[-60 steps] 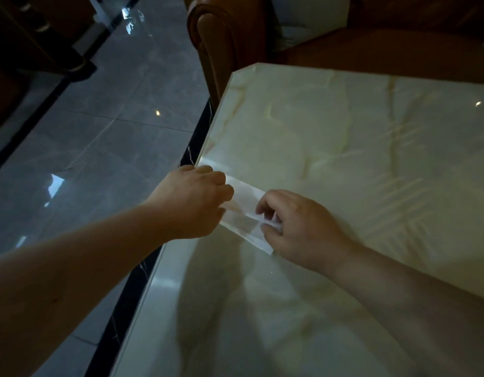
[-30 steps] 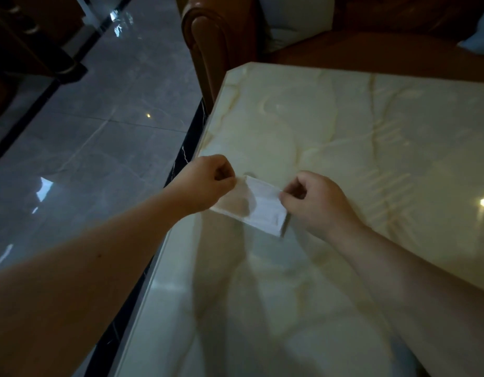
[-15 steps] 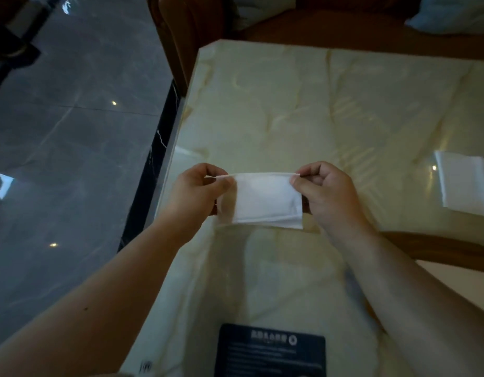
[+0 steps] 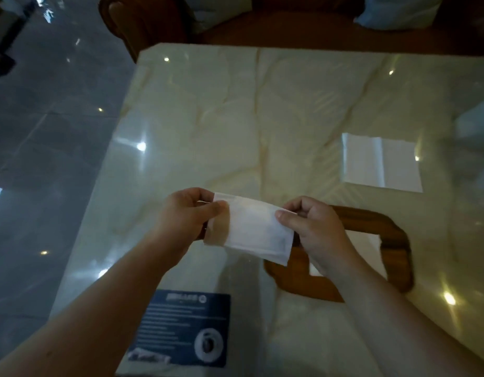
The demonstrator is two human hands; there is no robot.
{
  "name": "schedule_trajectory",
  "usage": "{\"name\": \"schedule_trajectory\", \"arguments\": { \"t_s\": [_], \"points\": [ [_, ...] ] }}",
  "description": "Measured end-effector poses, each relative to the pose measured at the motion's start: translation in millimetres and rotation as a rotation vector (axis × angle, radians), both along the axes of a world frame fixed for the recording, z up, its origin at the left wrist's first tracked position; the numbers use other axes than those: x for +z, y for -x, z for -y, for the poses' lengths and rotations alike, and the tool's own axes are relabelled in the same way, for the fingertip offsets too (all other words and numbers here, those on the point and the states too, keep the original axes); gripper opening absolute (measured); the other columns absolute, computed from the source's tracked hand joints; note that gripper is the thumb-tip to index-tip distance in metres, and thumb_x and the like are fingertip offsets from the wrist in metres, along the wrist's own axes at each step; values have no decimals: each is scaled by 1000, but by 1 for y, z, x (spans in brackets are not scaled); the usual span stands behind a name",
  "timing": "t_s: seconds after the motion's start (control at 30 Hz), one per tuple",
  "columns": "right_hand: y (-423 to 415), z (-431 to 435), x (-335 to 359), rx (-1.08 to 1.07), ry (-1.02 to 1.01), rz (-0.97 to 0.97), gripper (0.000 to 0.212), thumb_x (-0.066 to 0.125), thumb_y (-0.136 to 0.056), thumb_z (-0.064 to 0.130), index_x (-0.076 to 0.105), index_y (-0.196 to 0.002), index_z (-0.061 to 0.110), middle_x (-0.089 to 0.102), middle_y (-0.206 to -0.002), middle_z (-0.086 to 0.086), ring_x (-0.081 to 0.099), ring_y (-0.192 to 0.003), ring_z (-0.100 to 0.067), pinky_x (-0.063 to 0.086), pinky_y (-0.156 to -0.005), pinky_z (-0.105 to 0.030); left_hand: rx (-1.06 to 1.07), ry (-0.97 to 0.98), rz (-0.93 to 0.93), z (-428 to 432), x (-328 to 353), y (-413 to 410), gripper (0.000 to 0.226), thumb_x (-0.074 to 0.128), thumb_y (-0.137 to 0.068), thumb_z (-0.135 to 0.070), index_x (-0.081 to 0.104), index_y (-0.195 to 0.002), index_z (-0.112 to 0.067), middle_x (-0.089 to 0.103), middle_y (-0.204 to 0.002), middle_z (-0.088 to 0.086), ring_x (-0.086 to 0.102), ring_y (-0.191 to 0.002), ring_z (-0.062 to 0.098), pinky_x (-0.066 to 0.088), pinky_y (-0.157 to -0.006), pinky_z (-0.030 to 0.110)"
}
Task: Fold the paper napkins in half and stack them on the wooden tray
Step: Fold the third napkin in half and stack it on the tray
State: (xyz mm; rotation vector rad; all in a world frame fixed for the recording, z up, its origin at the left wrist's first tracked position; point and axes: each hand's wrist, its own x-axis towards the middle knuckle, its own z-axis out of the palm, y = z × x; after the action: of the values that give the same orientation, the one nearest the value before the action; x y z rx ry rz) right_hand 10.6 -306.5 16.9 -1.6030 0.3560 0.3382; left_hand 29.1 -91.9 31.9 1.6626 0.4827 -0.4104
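A folded white paper napkin (image 4: 258, 229) hangs in the air between both hands, above the table. My left hand (image 4: 185, 216) pinches its top left corner and my right hand (image 4: 314, 227) pinches its top right corner. Below and to the right lies the wooden tray (image 4: 395, 240), partly hidden by my right hand and forearm; white napkin paper (image 4: 367, 248) lies inside it. An unfolded white napkin (image 4: 382, 165) lies flat on the table beyond the tray.
The glossy cream marble table (image 4: 235, 118) ends at a left edge over grey floor tiles (image 4: 45, 131). A dark blue printed card (image 4: 183, 326) lies near the front edge. A brown leather chair (image 4: 154, 20) stands behind the table.
Both hands lifted the folded napkin off the table's left edge and carried it right, toward the tray. The view swung right, bringing the tray and the flat napkin into sight.
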Motion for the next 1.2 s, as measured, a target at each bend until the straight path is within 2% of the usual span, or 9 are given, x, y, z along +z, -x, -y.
{"name": "schedule_trajectory", "arguments": {
  "t_s": [0.13, 0.27, 0.33, 0.43, 0.7, 0.87, 1.03, 1.13, 1.2],
  "points": [
    [17, 62, -1, 33, 149, 17, 7, 69, -81, 17, 65, -76, 15, 69, -74, -2, 62, -66, -9, 51, -56, -27, -69, -68, -11, 62, -7, 15, 10, 67, -84, -10, 64, -74, -12, 66, -68, 5, 65, -64, 23, 59, -60, 41],
    [30, 116, -12, 21, 287, 15, 8, 70, -81, 19, 64, -75, 18, 70, -72, -3, 64, -65, -15, 53, -57, -36, -157, -134, -34, 114, -21, 20, 6, 68, -83, -10, 64, -79, -12, 65, -70, 7, 66, -67, 28, 60, -66, 53],
    [34, 140, -19, 10, 347, 27, 8, 70, -80, 17, 64, -74, 17, 69, -70, -1, 60, -61, -10, 50, -57, -30, -186, -193, -28, 136, -31, 21, 7, 69, -82, -10, 64, -80, -15, 67, -71, 7, 67, -66, 30, 59, -64, 56],
    [35, 160, -29, 27, 422, 48, 7, 70, -79, 16, 65, -76, 13, 70, -72, -3, 59, -62, -8, 44, -55, -18, -220, -262, -24, 156, -40, 20, 13, 69, -81, -12, 64, -75, -22, 69, -75, 8, 70, -71, 30, 60, -62, 54],
    [27, 175, -43, 81, 499, 42, 6, 66, -83, 23, 62, -79, 19, 67, -78, 1, 62, -74, -14, 49, -62, -30, -297, -360, -56, 176, -48, 12, 8, 67, -85, -15, 63, -81, -20, 70, -81, 10, 71, -65, 25, 61, -55, 46],
    [28, 173, -45, 187, 636, 92, 8, 67, -83, 24, 60, -80, 20, 64, -73, 4, 58, -66, -12, 44, -54, -26, -375, -421, -49, 176, -52, 13, 11, 64, -86, -16, 59, -81, -23, 67, -85, 6, 71, -59, 21, 61, -50, 40],
    [30, 174, -51, 236, 726, 129, 12, 68, -81, 27, 58, -85, 23, 61, -79, 8, 55, -67, -8, 37, -53, -20, -452, -498, -50, 174, -56, 13, 12, 63, -87, -18, 57, -80, -26, 67, -80, 1, 68, -53, 13, 55, -44, 27],
    [27, 178, -51, 240, 780, 193, 24, 70, -78, 36, 55, -94, 25, 51, -87, 11, 50, -72, -7, 35, -57, -17, -544, -684, 45, 171, -53, 10, 11, 65, -82, -28, 55, -80, -32, 61, -76, -10, 61, -65, 7, 48, -54, 23],
    [21, 186, -49, 189, 783, 191, 27, 69, -77, 42, 54, -94, 28, 49, -86, 10, 50, -72, -7, 38, -58, -21, -574, -763, 102, 169, -50, 5, 9, 64, -80, -34, 56, -84, -33, 60, -78, -12, 59, -72, 10, 50, -61, 29]
  ]
}}
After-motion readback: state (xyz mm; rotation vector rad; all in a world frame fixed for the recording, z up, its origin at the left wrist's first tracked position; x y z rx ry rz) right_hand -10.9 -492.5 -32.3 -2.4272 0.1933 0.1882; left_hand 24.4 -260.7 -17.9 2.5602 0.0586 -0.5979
